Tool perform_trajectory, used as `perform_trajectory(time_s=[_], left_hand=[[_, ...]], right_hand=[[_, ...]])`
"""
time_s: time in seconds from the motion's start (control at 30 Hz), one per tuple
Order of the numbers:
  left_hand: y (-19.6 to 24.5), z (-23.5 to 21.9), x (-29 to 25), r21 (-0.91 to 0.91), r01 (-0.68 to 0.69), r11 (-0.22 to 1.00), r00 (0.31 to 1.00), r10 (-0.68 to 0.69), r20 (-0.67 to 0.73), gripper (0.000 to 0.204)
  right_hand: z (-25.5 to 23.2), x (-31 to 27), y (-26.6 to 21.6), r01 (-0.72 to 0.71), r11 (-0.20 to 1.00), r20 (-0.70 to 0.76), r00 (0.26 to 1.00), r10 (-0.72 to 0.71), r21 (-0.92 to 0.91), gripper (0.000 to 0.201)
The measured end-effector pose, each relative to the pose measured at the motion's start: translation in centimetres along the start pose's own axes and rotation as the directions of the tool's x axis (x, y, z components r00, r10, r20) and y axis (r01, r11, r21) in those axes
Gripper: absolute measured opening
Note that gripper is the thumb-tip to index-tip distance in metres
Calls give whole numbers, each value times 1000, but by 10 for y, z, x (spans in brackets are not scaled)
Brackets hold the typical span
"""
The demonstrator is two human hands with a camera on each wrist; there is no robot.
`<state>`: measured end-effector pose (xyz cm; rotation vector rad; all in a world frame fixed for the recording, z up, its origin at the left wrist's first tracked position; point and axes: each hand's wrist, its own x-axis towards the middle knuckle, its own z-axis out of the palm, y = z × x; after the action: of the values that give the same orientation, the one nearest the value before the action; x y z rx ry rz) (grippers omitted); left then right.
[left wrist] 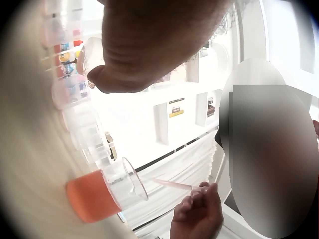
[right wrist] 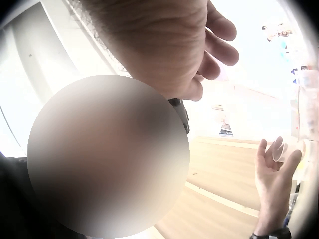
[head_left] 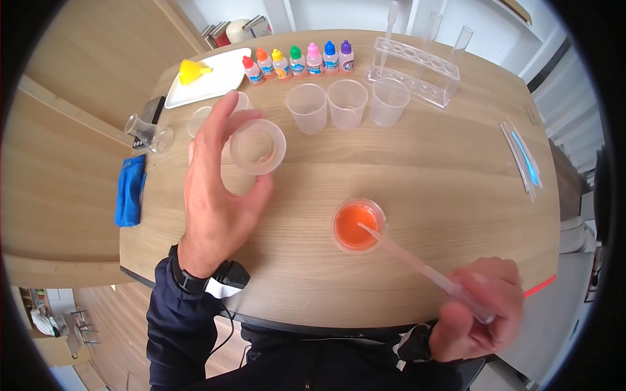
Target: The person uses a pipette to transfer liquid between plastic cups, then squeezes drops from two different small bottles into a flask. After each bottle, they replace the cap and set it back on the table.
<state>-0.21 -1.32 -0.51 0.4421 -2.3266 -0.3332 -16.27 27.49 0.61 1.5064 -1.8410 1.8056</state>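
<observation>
My left hand (head_left: 222, 186) holds a clear plastic cup (head_left: 258, 147) between thumb and fingers, left of centre over the table. In the right wrist view the same left hand (right wrist: 274, 184) shows with the cup at its fingers. A plastic dropper pipette (head_left: 417, 267) is gripped in my right hand (head_left: 482, 309), its bulb end within the fingers. The slanted tip overlaps a clear cup of orange liquid (head_left: 357, 226) in the head view; from the left wrist, the pipette (left wrist: 172, 184) lies beyond the rim of that upright cup (left wrist: 94, 196).
Three clear cups (head_left: 347, 104) stand behind, before dropper bottles (head_left: 297, 62) with coloured caps. A test tube rack (head_left: 414, 72) is back right. Left are a white tray (head_left: 225, 75) with a yellow funnel (head_left: 192, 72), a flask (head_left: 150, 133) and a blue cloth (head_left: 131, 190). Wrapped sticks (head_left: 521, 159) lie right.
</observation>
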Motion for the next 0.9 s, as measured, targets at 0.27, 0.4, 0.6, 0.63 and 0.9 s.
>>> perform_trajectory(time_s=[0.27, 0.4, 0.6, 0.63, 0.9], left_hand=[[-5, 4, 0, -11, 56, 998, 998, -56, 9, 99], [-8, 5, 1, -50, 78, 996, 997, -78, 7, 96], [-18, 7, 12, 46, 102, 994, 995, -102, 2, 90], [-21, 8, 15, 64, 97, 993, 995, -98, 2, 89], [-47, 29, 37, 165, 73, 984, 997, -77, 18, 86]], right_hand=[[8, 3, 3, 35, 999, 80, 996, -33, -27, 40], [8, 5, 4, 38, 999, 63, 997, -38, -2, 42], [6, 3, 2, 12, 1000, 62, 998, -12, 1, 45], [5, 3, 2, 10, 1000, 71, 997, -10, -6, 45], [7, -1, 7, 25, 999, 46, 999, -27, 29, 43]])
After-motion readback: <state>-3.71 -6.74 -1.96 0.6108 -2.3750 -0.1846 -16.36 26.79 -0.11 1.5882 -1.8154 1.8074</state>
